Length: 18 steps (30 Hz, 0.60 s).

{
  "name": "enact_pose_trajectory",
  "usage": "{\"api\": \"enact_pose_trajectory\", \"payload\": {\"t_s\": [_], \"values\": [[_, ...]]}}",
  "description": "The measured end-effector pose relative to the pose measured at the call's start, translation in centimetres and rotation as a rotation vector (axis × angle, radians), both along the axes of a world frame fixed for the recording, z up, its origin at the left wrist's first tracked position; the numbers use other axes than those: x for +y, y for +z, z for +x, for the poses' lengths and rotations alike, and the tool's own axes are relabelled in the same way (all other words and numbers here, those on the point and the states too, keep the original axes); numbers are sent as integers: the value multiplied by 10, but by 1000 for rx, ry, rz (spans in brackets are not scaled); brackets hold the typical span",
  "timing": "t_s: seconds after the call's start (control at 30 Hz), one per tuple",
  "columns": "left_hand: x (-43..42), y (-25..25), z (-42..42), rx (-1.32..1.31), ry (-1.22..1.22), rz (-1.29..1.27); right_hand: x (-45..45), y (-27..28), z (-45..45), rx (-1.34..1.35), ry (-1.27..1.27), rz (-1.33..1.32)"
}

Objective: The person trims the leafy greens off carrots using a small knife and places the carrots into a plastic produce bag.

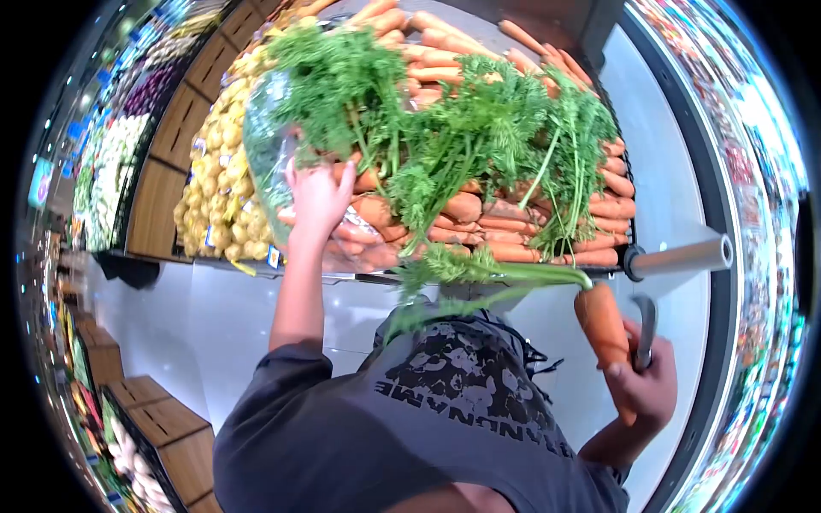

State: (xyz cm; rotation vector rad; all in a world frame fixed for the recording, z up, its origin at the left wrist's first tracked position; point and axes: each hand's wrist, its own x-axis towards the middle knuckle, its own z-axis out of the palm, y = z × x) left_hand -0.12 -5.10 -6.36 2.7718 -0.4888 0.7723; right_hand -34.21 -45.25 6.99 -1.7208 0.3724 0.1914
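Note:
My right hand [647,389] is closed around a carrot [602,321] with its long green top [522,272] still attached, trailing left across my front. The same hand also holds a small knife with a curved metal blade [646,327]. My left hand [316,198] lies over the carrot pile, thumb and fingers apart. It is beside a clear plastic bag [272,167], with some carrots [363,209] under and around it; some fingertips are hard to make out. Feathery carrot greens [462,141] spread over the pile just beyond.
Yellow-brown potatoes [224,179] fill the display left of the carrots. A pale cylindrical bar [684,258] sticks out from the stand's right corner. Wooden produce stands [158,205] line the left, and blurred store shelves [761,171] curve along the right.

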Motion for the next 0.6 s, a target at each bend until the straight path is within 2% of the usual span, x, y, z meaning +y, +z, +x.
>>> {"api": "enact_pose_trajectory", "payload": {"t_s": [0.07, 0.13, 0.2, 0.27, 0.3, 0.37, 0.43, 0.47, 0.5, 0.53, 0.57, 0.6], "values": [[-6, 15, -8, 304, 191, 116, 3, -14, 4, -35, -101, 40], [-6, 16, -12, 70, -31, -125, -1, -24, 7, -14, -122, 14], [-18, 47, -39, 411, 75, -306, 0, -27, 13, -14, -177, 74], [-20, 43, -56, -117, -47, -16, 1, -31, 13, -71, -270, 92], [-24, 45, -65, -114, -61, -18, 0, -32, 14, -146, -287, 123], [-44, 57, -87, 424, -367, -488, 2, -37, 11, -274, -407, 132], [-80, 73, -117, 909, -500, -820, 6, -32, 11, -362, -511, 96], [-94, 75, -119, 859, -813, -624, 12, -31, 13, -362, -512, 88], [-113, 75, -124, 927, -1057, -665, 18, -32, 13, -423, -566, 150], [-132, 78, -132, 1085, -1135, -678, 26, -33, 13, -484, -619, 212], [-153, 74, -146, 1294, -1174, -896, 35, -39, 14, -516, -632, 193], [-170, 73, -150, 1397, -1220, -956, 35, -46, 10, -497, -559, 230]]}}
